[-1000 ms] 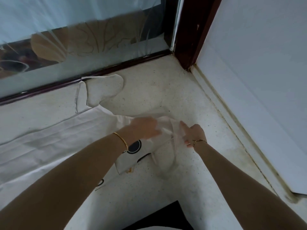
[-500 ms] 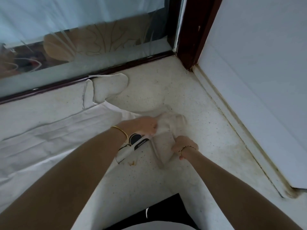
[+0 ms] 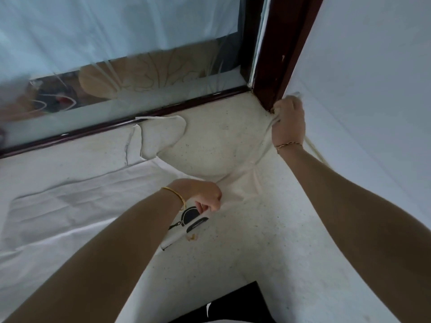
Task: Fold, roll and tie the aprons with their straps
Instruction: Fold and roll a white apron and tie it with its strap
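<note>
Right hand [image 3: 289, 122] grips strap [image 3: 258, 164], now out at 2 o'clock by dark frame post [image 3: 279, 54]; half a second back it sat just beside left hand. Left hand [image 3: 206, 197] fisted, pinching apron [image 3: 70, 206] corner by black print [image 3: 191, 216], centre. Strap drawn taut between hands. Apron body flat toward 9 o'clock on table [image 3: 233, 252]. Likely straightening strap; rolling and tying not begun.

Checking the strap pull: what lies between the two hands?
In the head view, a taut band of apron cloth runs from the left hand to the right hand.
</note>
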